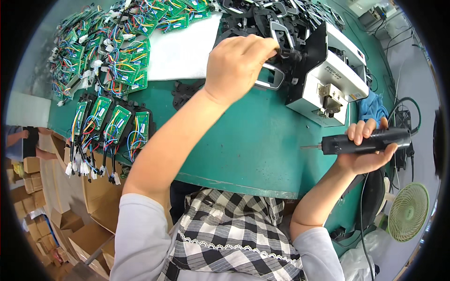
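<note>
Checked apron (pixel 232 234) at six o'clock; left hand (pixel 236 68) pinched at twelve, contents unclear; right hand (pixel 360 162) wraps the screwdriver (pixel 341 144) at three, probably heavy, rigid: grip mid-barrel.

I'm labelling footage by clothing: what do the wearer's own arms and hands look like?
The left hand and right hand are both bare, with no gloves or watch showing. The left sleeve and right sleeve are plain, pale grey and short, ending around the elbows.
</note>
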`<state>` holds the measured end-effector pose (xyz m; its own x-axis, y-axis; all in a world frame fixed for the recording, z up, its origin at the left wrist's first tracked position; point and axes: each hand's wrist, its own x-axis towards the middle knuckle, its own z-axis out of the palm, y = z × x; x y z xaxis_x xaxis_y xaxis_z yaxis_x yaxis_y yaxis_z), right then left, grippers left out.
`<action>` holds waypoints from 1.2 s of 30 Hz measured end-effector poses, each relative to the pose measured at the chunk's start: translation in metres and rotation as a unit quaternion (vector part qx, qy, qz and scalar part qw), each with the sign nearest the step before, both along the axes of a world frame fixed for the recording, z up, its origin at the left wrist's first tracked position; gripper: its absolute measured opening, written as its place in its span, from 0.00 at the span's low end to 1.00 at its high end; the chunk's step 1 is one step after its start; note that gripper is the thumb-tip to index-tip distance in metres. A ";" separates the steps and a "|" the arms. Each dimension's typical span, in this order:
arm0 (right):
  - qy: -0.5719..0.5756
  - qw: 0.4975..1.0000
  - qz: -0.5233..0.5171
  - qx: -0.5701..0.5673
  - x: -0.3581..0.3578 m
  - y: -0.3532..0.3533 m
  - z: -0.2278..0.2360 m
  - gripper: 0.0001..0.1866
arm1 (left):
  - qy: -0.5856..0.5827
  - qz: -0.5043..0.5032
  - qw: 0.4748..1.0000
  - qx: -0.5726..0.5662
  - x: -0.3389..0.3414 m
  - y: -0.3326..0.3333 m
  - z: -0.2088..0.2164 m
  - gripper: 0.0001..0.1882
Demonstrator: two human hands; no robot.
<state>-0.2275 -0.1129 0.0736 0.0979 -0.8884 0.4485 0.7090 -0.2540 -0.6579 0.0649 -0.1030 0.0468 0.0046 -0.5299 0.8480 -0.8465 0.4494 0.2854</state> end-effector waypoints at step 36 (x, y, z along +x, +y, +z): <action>0.000 0.998 0.068 0.016 0.006 0.002 0.005 0.32 | -0.200 0.130 0.857 0.458 0.114 -0.019 0.053 0.18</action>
